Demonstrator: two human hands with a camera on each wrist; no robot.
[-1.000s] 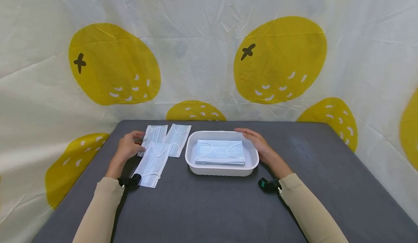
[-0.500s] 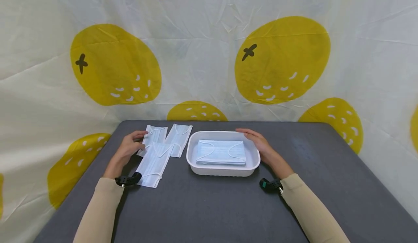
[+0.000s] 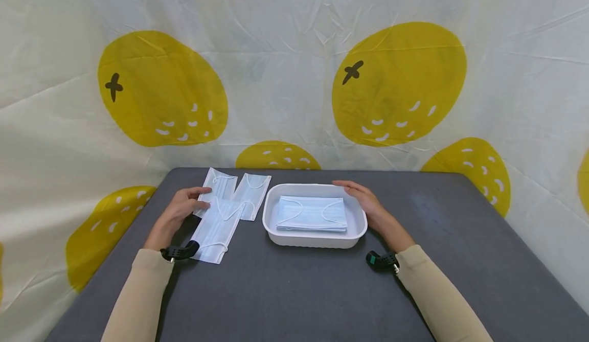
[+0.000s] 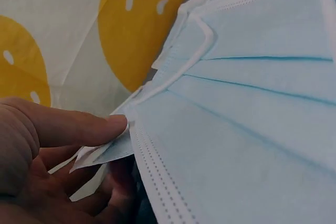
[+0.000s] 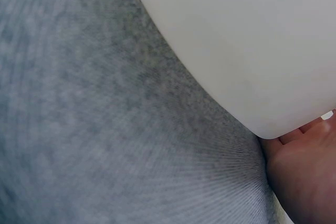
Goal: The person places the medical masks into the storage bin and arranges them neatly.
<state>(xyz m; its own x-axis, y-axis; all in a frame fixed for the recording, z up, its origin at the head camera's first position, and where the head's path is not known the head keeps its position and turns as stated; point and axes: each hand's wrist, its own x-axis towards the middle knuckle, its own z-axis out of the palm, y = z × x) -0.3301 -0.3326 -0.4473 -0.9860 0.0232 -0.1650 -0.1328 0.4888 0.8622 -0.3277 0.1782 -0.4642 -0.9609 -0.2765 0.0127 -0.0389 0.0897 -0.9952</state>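
Three pale blue face masks lie overlapping at the table's left. My left hand (image 3: 179, 210) pinches the left edge of the far-left mask (image 3: 223, 184), whose far end is tipped up slightly. In the left wrist view, the thumb (image 4: 102, 129) presses on top of the pinched mask (image 4: 114, 151), with fingers underneath; the large front mask (image 4: 236, 129) fills the right side. Several stacked masks (image 3: 311, 213) lie in a white tray (image 3: 313, 240). Against the tray's right end rests my right hand (image 3: 365, 204), its fingers extended along the far corner. Its thumb is hidden.
The dark grey table (image 3: 294, 291) ends at a back edge just behind the masks. Behind it hangs a white curtain (image 3: 280, 76) with yellow fruit prints. Another mask (image 3: 253, 192) lies close to the tray's left side.
My left hand has moved slightly right onto the far-left mask and pinched its edge. That mask has shifted a little, its far end rising. The right hand and tray stay in place.
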